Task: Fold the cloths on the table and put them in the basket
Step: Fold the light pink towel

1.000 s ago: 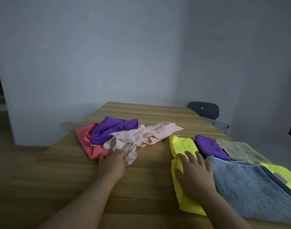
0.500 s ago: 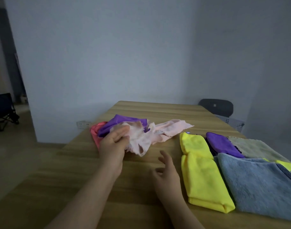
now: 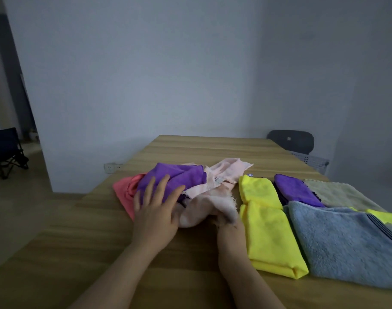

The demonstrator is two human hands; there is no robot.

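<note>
Table (image 3: 190, 264): pink cloth (image 3: 204, 208) between left hand (image 3: 156, 216), right hand (image 3: 230, 233).

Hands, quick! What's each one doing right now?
Left hand: open, straight fingers resting on the crumpled purple microfibre cloth.
Right hand: cannot tell; its fingers are hidden under the frayed pale pink cloth.

right hand (image 3: 230, 229) under pale cloth (image 3: 204, 208), towel (image 3: 346, 246) edge-cropped

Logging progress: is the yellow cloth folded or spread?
Folded: yellow cloth lies as a narrow strip with a thick, layered near end.
</note>
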